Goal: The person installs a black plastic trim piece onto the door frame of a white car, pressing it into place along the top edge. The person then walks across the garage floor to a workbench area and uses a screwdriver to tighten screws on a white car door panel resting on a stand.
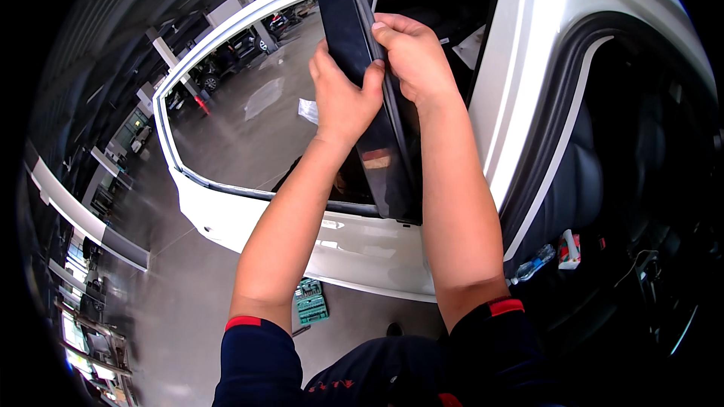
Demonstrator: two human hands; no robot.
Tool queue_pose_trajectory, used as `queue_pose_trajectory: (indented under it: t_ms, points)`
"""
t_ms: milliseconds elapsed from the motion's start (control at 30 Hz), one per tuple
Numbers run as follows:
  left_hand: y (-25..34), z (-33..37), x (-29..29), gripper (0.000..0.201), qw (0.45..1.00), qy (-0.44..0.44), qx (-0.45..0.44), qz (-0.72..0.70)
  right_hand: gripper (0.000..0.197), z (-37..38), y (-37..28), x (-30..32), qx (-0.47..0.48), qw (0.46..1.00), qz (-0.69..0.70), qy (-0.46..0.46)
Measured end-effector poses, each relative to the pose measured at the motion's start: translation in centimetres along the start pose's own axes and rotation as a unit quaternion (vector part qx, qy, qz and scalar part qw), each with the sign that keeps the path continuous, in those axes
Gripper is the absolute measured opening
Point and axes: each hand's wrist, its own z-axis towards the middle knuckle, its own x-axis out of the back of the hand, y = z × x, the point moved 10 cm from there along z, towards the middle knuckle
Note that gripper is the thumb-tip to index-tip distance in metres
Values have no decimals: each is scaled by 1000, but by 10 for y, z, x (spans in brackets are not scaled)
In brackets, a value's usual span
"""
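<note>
A glossy black door pillar trim [345, 19] runs down the upright edge of the window frame on an open white car door [302, 245]. My left hand [345, 98] is closed around the trim at mid-height, its thumb at the edge near the car and its fingers on the far side. Slightly higher, my right hand [416, 59] pinches the edge facing the car body, along the dark rubber seal [394, 117]. Its thumb lies on top; the fingertips behind the edge are partly hidden. The lower end of the trim meets the door panel.
The white car body [520, 53] stands at right, with a dark seat [577, 173], a plastic bottle [535, 264] and a red-and-white box [569, 250] inside. A green tool case [311, 301] lies open on the grey workshop floor [177, 286]. Other cars stand far left.
</note>
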Motion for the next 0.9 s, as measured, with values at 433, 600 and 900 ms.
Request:
queue_pose_trajectory:
  t_ms: [433,600,900]
  points:
    - [-5,4,3,70,999,-31,32,25,25,6,5,-1,41,999,19,14]
    - [-9,7,2,74,997,-40,63,31,28,8,2,-3,42,999,9,15]
    - [0,4,8,75,997,-27,61,43,34,4,-12,-8,19,999,9,26]
